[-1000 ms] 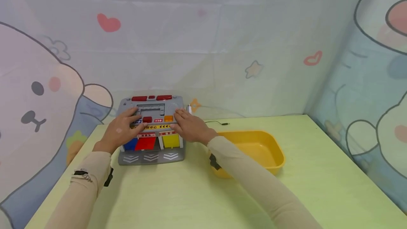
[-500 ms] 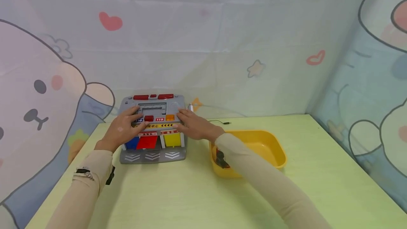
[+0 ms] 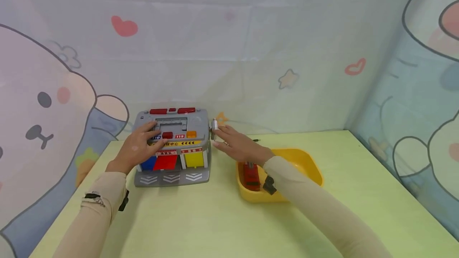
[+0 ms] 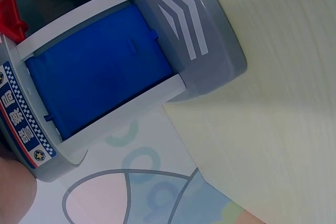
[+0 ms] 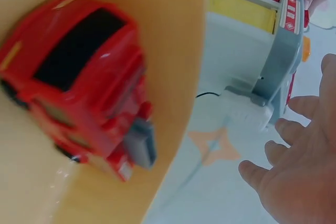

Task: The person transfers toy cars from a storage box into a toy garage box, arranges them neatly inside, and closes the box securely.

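Observation:
A grey toy garage (image 3: pixel 197 120) stands on the table at the left. Its red door (image 3: pixel 165 163) is raised, while the blue door (image 4: pixel 100 72) and yellow door (image 3: pixel 194 159) hang down. My left hand (image 3: pixel 133 151) rests on the garage's top left side, fingers spread near the red button (image 3: pixel 167 135). My right hand (image 3: pixel 239 146) is just off the garage's right side, fingers extended beside a white piece (image 5: pixel 244 111) attached there. The right wrist view shows it holding nothing. Below that hand, a red toy truck (image 5: pixel 89 72) lies in the yellow basin (image 3: pixel 317 170).
A thin black cable plug (image 3: pixel 256 140) lies behind the basin. A printed cloth backdrop (image 3: pixel 229 71) rises right behind the table (image 3: pixel 186 222). My right forearm (image 3: pixel 315 206) crosses over the basin.
My right hand has left the garage's top and moved right, past its side. The truck in the basin has come into sight. My left hand stays on the garage.

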`<act>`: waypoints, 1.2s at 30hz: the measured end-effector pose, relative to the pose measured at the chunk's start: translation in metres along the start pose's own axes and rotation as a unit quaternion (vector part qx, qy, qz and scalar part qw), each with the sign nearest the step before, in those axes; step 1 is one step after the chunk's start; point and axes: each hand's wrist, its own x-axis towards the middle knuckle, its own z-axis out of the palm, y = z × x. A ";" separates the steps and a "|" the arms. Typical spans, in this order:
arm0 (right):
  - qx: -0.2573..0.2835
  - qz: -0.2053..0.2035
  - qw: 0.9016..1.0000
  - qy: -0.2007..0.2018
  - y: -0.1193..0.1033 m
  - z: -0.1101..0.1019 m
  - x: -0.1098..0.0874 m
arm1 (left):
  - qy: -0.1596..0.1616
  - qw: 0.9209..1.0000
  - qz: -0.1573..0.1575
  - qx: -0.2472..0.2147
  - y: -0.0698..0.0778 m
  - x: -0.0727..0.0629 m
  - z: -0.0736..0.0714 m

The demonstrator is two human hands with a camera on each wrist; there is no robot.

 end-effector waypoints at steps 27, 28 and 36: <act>-0.035 -0.026 0.998 -0.039 0.021 -0.002 -0.066 | 0.003 1.000 -0.013 -0.008 0.002 -0.001 -0.002; -0.033 -0.024 0.998 -0.042 0.022 -0.002 -0.068 | 0.003 1.000 -0.013 -0.009 0.002 -0.001 -0.002; -0.017 -0.014 0.999 -0.048 0.029 0.005 -0.082 | -0.002 1.000 -0.014 -0.010 0.002 -0.002 -0.002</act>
